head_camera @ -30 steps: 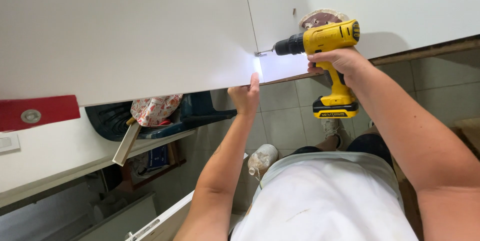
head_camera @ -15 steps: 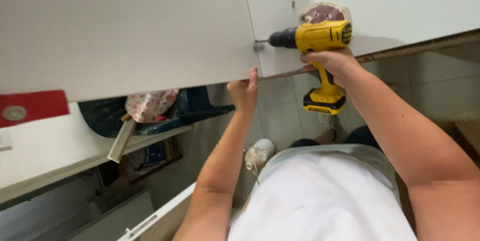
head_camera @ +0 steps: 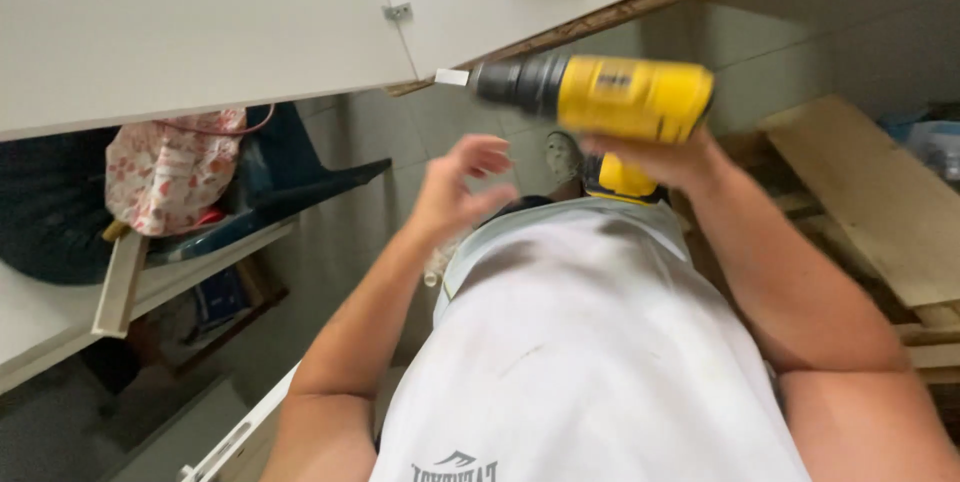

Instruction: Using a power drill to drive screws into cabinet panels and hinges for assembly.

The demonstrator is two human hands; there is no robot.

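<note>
Leftmost: floral fabric bag [head_camera: 165, 177] on a dark blue chair [head_camera: 300, 182], beside a pale wooden strip [head_camera: 118, 284] leaning on a white shelf [head_camera: 40, 327]. Above: white cabinet panels [head_camera: 200, 22], small metal bracket [head_camera: 397, 11] at the seam. Centre: left hand [head_camera: 455, 192], empty, fingers loosely spread and curled, just below the drill's nose, not touching. Right of centre: yellow cordless drill [head_camera: 610, 97], black chuck pointing left at the panel's lower edge; right hand [head_camera: 665, 157] wrapped round its grip. Far right: bare wooden boards [head_camera: 880, 202].
</note>
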